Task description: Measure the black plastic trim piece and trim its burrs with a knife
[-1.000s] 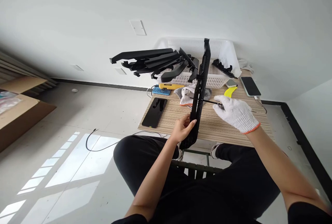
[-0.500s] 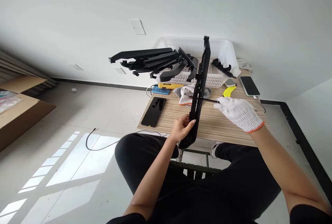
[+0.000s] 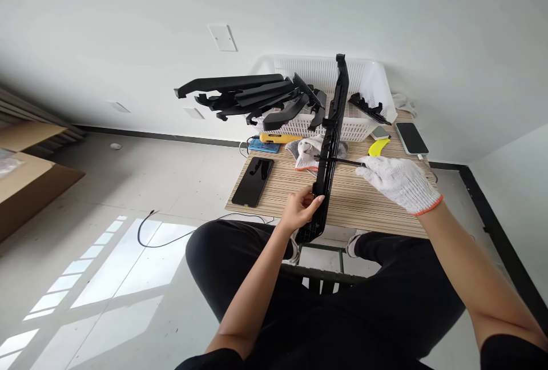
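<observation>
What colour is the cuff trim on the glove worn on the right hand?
Orange, on a white knit glove; the head view shows it clearly.

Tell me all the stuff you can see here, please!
Long black plastic panel: one, black, held on edge over the table.
Thin black rod tool: one, black, tip against the panel.
Striped wooden table: one, light brown, in front of the knees.
White plastic lattice basket: one, white, far end of table.
Black plastic strips: several, black, sticking out of the basket to the left.
Dark phone: one, black, left side of table.
Phone on cable: one, dark screen, right far corner.
Yellow plastic scraper: one, yellow, near the basket.
Spare white glove: one, white-grey, behind the panel.
Cardboard box: one, brown, floor at left.
Left hand: bare, fingers gripping the panel.
Right hand: white glove, holding the rod.
</observation>
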Available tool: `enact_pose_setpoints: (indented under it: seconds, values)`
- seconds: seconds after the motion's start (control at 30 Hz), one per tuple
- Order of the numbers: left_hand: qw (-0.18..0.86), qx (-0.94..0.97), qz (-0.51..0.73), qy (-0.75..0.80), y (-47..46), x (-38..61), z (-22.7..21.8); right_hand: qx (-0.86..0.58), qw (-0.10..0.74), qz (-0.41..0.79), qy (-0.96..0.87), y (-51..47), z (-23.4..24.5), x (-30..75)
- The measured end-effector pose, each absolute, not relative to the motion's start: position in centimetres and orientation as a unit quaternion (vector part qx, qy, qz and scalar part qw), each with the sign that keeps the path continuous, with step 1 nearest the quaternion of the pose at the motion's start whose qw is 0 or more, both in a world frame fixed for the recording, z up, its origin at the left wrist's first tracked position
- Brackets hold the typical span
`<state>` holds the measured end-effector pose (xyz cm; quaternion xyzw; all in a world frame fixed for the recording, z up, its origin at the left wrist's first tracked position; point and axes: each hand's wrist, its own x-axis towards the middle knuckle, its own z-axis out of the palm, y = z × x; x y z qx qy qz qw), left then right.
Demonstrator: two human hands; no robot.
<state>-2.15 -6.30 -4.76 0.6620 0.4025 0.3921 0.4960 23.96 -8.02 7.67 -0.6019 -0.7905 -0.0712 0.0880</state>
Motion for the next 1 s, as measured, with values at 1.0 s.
enact_pose_setpoints:
  seconds: [1.0]
  values:
    - [0.375,0.725,0.4,0.416,-7.6,-2.0,-3.7,-0.698,0.115,-0.089,-0.701,-7.5,6.1,24.3]
